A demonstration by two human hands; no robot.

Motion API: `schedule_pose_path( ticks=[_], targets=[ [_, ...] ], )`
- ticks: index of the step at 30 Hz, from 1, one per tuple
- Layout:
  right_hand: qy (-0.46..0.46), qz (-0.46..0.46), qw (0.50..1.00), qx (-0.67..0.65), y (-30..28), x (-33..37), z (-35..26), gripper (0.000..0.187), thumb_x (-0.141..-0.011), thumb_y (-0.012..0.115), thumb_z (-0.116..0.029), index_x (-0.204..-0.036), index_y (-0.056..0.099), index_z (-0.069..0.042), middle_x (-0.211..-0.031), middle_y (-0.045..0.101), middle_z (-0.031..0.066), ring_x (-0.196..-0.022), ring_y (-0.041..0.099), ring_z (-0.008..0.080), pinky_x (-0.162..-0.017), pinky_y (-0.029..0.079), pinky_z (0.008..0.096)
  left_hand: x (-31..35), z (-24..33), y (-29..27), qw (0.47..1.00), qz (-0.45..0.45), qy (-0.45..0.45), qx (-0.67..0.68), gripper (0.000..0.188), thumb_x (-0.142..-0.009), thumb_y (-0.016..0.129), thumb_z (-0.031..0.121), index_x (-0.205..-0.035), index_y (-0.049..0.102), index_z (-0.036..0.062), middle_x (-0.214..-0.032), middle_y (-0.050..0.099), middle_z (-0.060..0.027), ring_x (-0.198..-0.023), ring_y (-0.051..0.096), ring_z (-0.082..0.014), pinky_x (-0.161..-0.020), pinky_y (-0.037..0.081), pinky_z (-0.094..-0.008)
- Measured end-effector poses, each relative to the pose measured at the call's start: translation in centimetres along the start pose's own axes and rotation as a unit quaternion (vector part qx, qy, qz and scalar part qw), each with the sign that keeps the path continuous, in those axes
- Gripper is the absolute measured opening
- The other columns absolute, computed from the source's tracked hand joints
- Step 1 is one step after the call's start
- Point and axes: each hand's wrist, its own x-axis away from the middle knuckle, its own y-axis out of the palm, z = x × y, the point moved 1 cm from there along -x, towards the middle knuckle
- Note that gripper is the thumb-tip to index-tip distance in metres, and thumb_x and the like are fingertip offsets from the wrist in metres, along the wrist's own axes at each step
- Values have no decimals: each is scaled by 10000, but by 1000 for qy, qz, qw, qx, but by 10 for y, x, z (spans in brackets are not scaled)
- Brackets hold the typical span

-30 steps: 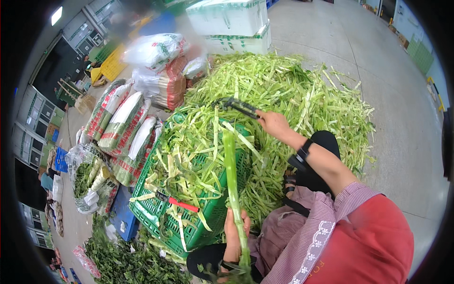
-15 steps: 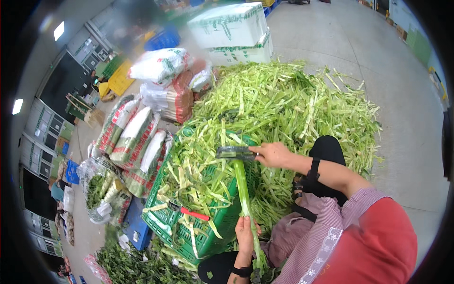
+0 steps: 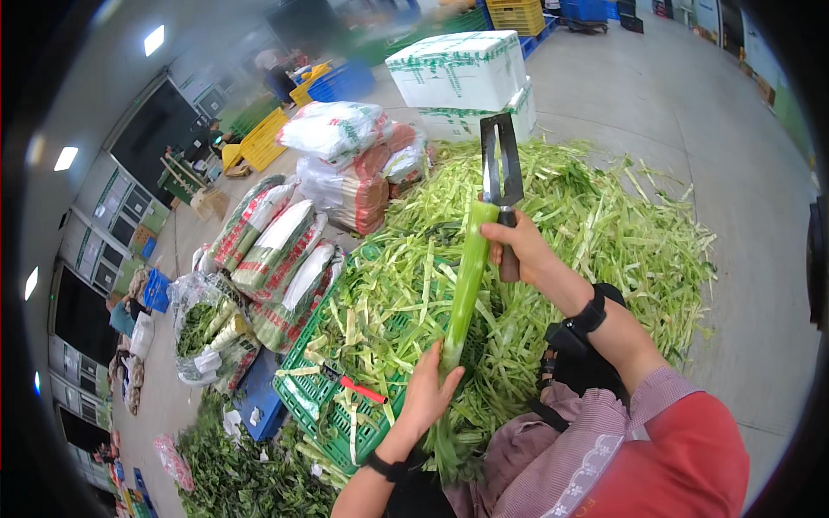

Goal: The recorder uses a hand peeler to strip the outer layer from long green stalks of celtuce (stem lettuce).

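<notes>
My left hand [image 3: 425,390] is wrapped round the lower part of a pale green celtuce stem [image 3: 471,272], peeled smooth, its leafy end hanging down by my lap. The stem slants upward, away from me. My right hand [image 3: 522,249] grips the dark handle of a peeling knife [image 3: 503,160] with a long slotted blade. That blade points up beyond the stem's cut top, and my right thumb lies against the stem near its top. Beneath the stem stands a green plastic crate [image 3: 332,423] heaped with peel strips. A red-handled tool [image 3: 363,390] rests on the peelings there.
A large heap of peelings [image 3: 596,224] spreads across the floor ahead and right. Bagged celtuce [image 3: 276,246] lies at left, near a blue crate [image 3: 259,406] and dark leaves [image 3: 246,470]. White foam boxes [image 3: 458,69] and stacked sacks [image 3: 337,129] stand farther off.
The peeling knife has turned from lying across the stem to pointing upward by its top end. Both hands have shifted, the stem is raised higher, and the whole view has swung slightly.
</notes>
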Motion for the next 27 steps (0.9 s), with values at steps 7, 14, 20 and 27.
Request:
schedule_pose_path(
  ticks=[7,14,20,27],
  targets=[
    [-97,-165,933,305,19,73,72,725,-680,819,-109,-1322,487,-59,-1021,617,54,-934,587,149,-852,472,296,-18,28,29,954,109,6,281,676,-847,634,18,-1442,313,30,-1324,471,-196,-1169,522,-269,-943,447,-358],
    [-212,-195,782,552,-11,77,48,587,-766,708,-168,-1324,531,-122,-880,614,82,-709,610,267,-640,501,330,25,-9,44,914,226,-89,326,260,-868,649,44,-1102,543,7,-991,593,-48,-901,559,-121,-778,464,-263],
    [-456,-277,551,642,12,112,42,579,-677,713,-179,-1245,601,-180,-734,545,24,-565,562,178,-486,458,322,33,-39,59,960,255,-30,107,250,-899,593,44,-1144,562,2,-1048,619,-124,-947,592,-260,-866,454,-356],
    [-290,-95,601,739,-40,54,26,519,-703,687,-159,-1216,617,-188,-735,564,41,-601,596,237,-497,477,347,35,4,54,922,251,-78,285,351,-886,654,86,-1162,482,-46,-984,601,-114,-889,565,-169,-790,458,-297]
  ],
)
